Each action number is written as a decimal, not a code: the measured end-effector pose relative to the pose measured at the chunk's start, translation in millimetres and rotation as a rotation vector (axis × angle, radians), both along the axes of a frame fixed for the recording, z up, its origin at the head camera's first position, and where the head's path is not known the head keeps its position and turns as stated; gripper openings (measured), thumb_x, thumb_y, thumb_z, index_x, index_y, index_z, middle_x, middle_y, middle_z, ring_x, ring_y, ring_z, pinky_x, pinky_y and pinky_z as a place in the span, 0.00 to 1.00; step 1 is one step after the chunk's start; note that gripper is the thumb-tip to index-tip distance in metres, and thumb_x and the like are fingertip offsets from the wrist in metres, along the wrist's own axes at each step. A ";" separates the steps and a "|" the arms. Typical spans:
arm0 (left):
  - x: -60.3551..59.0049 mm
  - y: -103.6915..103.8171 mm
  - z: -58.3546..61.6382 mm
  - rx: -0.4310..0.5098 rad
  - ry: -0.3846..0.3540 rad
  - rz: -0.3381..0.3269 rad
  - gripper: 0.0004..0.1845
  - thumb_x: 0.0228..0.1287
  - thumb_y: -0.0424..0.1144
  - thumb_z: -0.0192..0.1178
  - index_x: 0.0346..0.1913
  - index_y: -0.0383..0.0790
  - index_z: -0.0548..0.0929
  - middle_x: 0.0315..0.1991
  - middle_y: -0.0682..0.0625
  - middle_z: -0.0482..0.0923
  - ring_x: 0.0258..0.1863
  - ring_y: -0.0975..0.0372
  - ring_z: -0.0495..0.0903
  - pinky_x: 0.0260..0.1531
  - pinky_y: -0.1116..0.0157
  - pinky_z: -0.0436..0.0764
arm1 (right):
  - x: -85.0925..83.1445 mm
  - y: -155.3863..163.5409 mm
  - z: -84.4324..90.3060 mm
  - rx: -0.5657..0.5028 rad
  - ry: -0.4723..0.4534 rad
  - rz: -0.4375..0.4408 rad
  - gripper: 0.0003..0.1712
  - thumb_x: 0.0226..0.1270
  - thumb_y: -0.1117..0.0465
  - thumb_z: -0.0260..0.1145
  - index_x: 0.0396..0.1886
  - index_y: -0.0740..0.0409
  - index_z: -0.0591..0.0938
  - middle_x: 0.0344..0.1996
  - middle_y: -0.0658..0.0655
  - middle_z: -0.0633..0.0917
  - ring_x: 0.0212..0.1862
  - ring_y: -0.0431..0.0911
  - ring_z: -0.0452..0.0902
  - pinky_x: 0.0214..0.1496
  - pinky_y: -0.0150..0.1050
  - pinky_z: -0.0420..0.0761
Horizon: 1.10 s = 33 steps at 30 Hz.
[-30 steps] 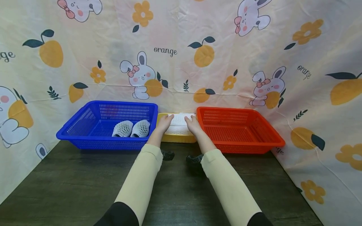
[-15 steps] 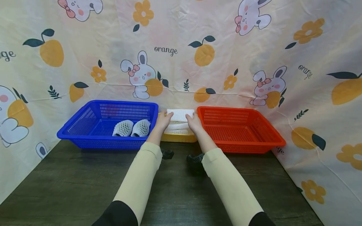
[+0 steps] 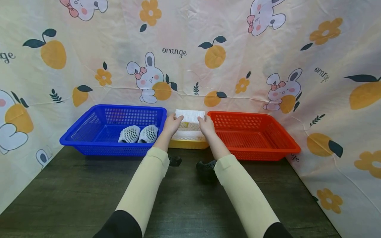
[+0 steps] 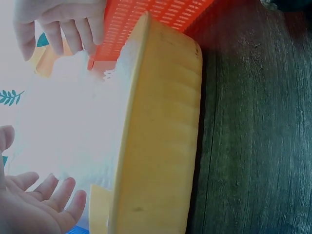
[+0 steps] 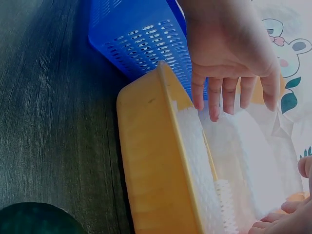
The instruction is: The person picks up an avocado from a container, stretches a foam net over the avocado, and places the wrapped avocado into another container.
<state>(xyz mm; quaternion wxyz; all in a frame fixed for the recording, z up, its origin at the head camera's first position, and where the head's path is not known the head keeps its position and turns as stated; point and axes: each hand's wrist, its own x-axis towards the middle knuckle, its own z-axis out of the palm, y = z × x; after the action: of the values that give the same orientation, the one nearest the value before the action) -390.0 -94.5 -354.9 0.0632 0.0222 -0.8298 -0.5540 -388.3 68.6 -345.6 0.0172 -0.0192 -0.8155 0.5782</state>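
While we look over the dark wooden table point(image 3: 74, 195), we see the blue basket point(image 3: 89, 132) on the left with two white foam-net sleeves point(image 3: 138, 134) already lying in it, and the red basket point(image 3: 268, 145) on the right with nothing visible inside. Between them stands the smaller yellow tray point(image 3: 187, 144), which holds a stack of foam nets point(image 3: 187, 135). Our left hand point(image 3: 172, 124) and our right hand point(image 3: 206, 125) pinch the two ends of one white foam net point(image 3: 190, 116), lifted just above the stack. We judge the work as only begun: two pieces are placed, and several nets remain.
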 end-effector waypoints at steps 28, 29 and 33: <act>16.0 5.4 8.3 0.410 0.131 0.237 0.14 0.63 0.39 0.64 0.47 0.33 0.84 0.45 0.42 0.81 0.45 0.54 0.78 0.48 0.61 0.76 | 12.4 7.9 2.7 -0.147 0.194 -0.242 0.13 0.65 0.63 0.65 0.49 0.61 0.80 0.43 0.58 0.75 0.46 0.48 0.69 0.46 0.39 0.72; 16.7 5.6 8.8 0.434 0.124 0.233 0.14 0.63 0.39 0.64 0.47 0.33 0.84 0.45 0.42 0.81 0.45 0.54 0.78 0.48 0.60 0.76 | 12.9 8.2 2.8 -0.149 0.199 -0.241 0.13 0.64 0.64 0.66 0.48 0.61 0.80 0.43 0.58 0.75 0.47 0.48 0.68 0.47 0.40 0.72; 19.1 6.8 10.5 0.535 0.112 0.201 0.14 0.62 0.36 0.65 0.47 0.30 0.82 0.44 0.41 0.80 0.45 0.50 0.80 0.51 0.57 0.76 | 14.9 9.6 3.1 -0.143 0.219 -0.236 0.13 0.63 0.66 0.66 0.47 0.61 0.80 0.45 0.59 0.76 0.49 0.49 0.69 0.50 0.42 0.72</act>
<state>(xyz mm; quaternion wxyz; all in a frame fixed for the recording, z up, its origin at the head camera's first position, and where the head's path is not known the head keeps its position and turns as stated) -370.8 -87.7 -344.4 0.1553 0.0898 -0.6433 -0.7443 -373.3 78.2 -342.5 0.1722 -0.0529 -0.7575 0.6275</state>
